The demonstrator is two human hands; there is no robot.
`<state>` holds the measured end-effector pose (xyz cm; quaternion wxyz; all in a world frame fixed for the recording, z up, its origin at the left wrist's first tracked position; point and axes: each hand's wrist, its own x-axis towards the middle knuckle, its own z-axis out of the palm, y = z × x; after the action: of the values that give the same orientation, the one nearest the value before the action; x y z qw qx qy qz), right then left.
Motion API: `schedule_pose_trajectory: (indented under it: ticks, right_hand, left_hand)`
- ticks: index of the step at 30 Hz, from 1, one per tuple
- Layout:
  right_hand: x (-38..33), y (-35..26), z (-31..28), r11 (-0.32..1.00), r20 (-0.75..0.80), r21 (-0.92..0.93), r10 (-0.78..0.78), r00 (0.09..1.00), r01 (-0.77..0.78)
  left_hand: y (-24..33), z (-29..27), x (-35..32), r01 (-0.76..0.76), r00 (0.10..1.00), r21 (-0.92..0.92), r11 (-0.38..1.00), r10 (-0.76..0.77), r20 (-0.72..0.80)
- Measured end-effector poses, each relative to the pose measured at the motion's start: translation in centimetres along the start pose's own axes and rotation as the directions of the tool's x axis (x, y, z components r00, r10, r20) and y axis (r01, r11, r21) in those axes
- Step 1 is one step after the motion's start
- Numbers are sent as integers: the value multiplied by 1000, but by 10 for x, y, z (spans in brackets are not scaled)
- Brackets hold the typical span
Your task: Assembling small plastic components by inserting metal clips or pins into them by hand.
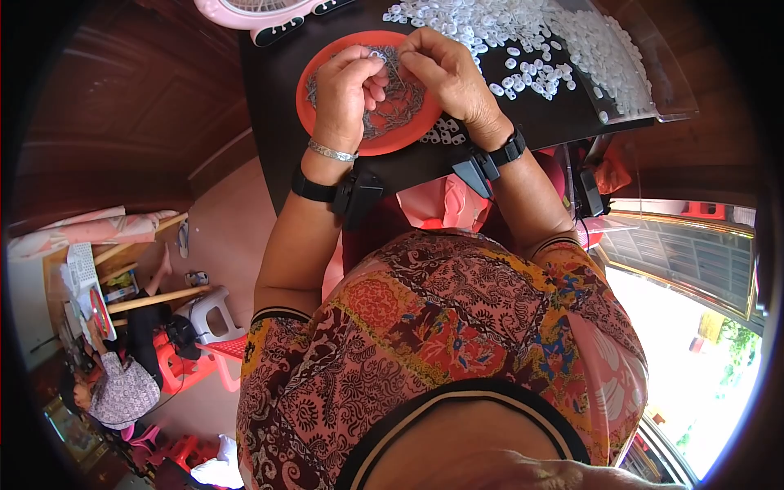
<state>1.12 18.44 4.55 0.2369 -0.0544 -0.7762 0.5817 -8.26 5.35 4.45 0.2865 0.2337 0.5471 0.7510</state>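
Note:
On the dark table lies a round orange tray (384, 149) holding many small grey metal pieces (390, 116), thin and too small to name. Over it, my left hand (345, 91) is closed in a pinch on a small white plastic piece (377, 55). My right hand (447, 75) comes close beside it, thumb and forefinger pressed together. Whatever those right fingertips hold is too small to make out. Beneath my right wrist lie several white plastic pieces (445, 132) with holes, next to the tray's edge.
Loose white oval pieces (535, 75) spread across the table's far right, beside a clear tray (625, 73) heaped with more. A pink fan-like object (269, 18) stands at the far left. Another person (122, 384) sits at lower left, near a grey stool (214, 314).

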Motion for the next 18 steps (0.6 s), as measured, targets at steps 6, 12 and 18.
schedule_pose_trajectory:
  ticks: [6, 12, 18]
  right_hand:
    - [-3, -6, -2, 1000, -60, -9, -3, 998, 2]
    - [-1, -3, 1, 999, -55, 14, -39, 998, 40]
    - [1, -1, 0, 995, -23, 101, -20, 1000, 23]
  left_hand:
    - [7, 2, -4, 42, 998, 55, 998, -40, -40]
    - [8, 2, -3, 33, 998, 64, 997, -30, -48]
    - [6, 1, -2, 82, 996, 55, 995, -81, -24]
